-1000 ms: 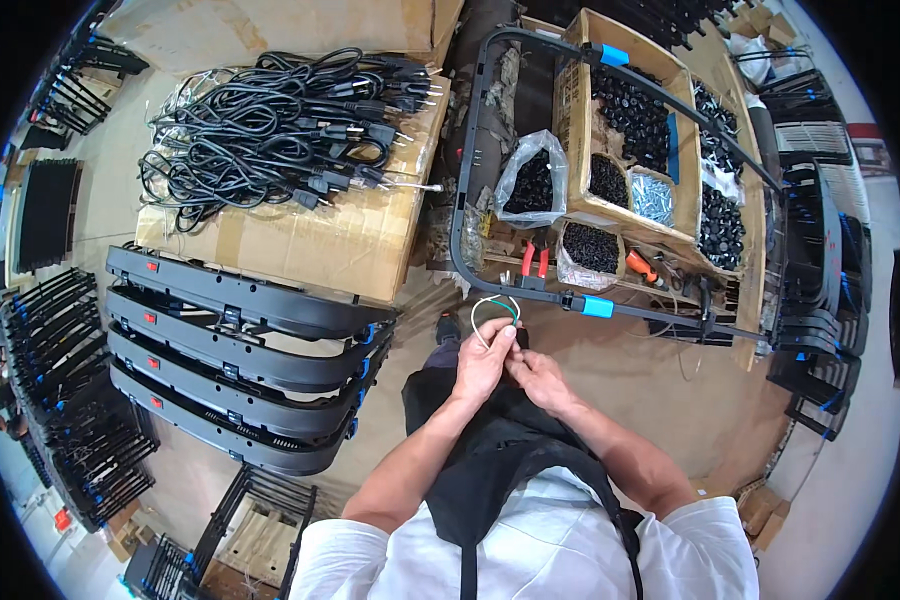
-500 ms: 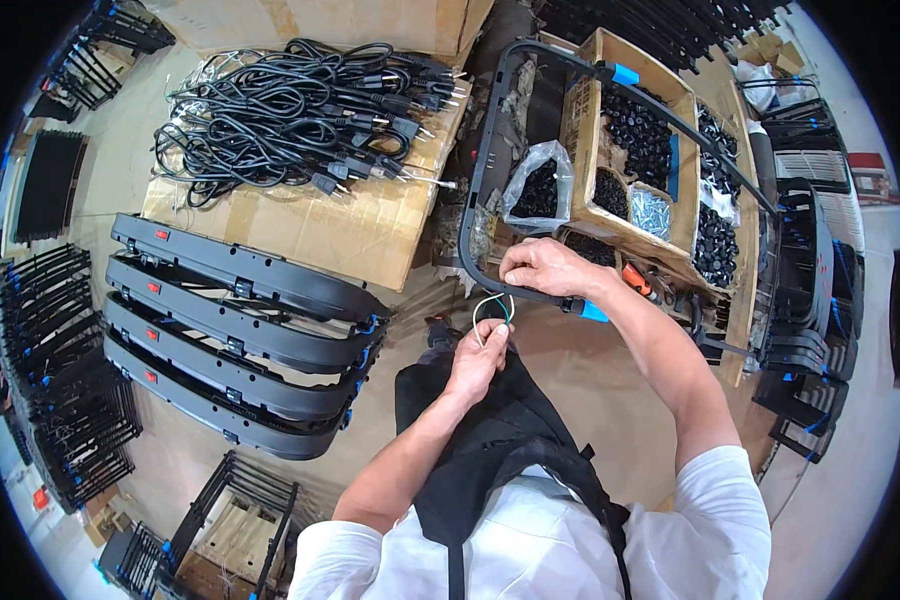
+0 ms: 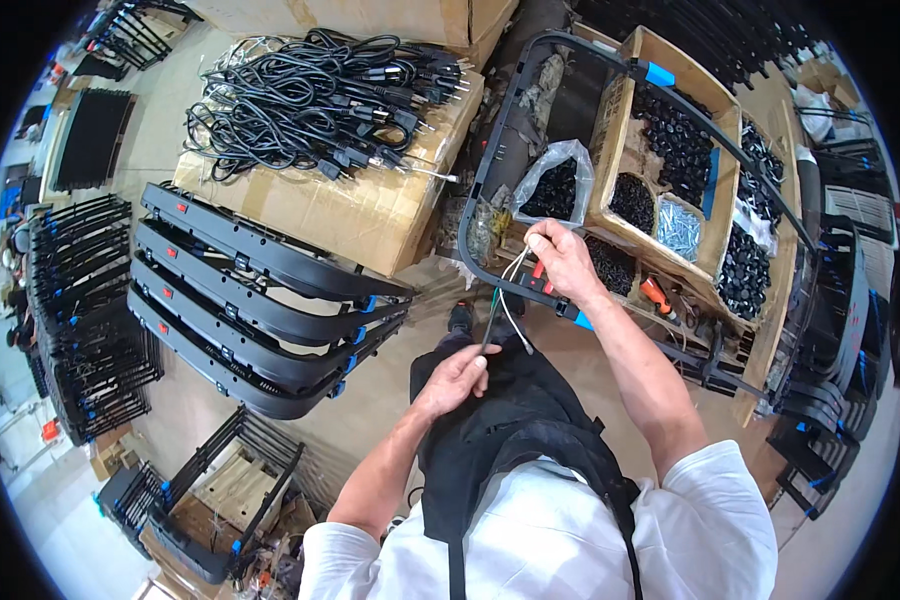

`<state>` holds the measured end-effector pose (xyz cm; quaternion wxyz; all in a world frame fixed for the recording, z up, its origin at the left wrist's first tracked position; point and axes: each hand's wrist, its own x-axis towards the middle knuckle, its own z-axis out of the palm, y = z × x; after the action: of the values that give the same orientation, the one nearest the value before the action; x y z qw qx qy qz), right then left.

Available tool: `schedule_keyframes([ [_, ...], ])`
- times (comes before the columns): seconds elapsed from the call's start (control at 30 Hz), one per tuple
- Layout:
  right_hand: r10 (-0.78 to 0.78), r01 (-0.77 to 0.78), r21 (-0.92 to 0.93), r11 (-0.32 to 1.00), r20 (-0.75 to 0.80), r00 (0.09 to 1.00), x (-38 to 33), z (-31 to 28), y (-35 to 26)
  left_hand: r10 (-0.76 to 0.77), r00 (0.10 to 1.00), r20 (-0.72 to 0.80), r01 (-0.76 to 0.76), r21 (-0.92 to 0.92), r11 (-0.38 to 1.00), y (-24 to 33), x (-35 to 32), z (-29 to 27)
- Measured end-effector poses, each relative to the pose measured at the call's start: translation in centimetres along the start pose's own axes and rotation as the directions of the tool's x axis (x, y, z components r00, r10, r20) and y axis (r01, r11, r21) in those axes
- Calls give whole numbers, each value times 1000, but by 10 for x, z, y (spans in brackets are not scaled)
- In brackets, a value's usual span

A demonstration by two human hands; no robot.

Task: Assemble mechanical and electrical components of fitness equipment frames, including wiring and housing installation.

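The right hand (image 3: 562, 262) pinches white wire (image 3: 516, 264) above the black frame's (image 3: 473, 210) near left corner; the left hand's fingers close around the green strand (image 3: 495, 298), nearer the body. Both look light and limp — probably best gripped near their ends.

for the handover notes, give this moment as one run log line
left hand: holding green wire; right hand: pinching white wires; black cords: piled on cardboard box; parts crate: at right

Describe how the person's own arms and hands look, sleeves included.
The left hand and right hand wear no gloves, and no watch or bracelet shows. The forearms are uncovered. The sleeves are short, loose and white, with no visible markings.
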<state>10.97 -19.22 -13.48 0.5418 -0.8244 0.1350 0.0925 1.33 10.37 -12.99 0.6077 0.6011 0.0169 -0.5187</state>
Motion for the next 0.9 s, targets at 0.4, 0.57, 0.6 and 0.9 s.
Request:
schedule_keyframes([
  [0.4, -274, 281, 40, 959, -128, 953, 8, 7, -9, -164, 985, 57, 166, -27, 986, 8, -3, 5],
  [0.57, 28, -34, -58, 998, -99, 995, 16, 10, 10, 105, 980, -167, -62, 247, 967, 2, 14, 16],
  [0.6, -61, 55, -55, 997, -102, 993, 16, 11, 7, 232, 964, -131, -191, 268, 944, 3, 16, 21],
  [0.9, 299, -427, 135, 894, 530, 794, 0, -11, -30, 200, 916, -348, -204, 25, 979, 29, 54, 16],
])
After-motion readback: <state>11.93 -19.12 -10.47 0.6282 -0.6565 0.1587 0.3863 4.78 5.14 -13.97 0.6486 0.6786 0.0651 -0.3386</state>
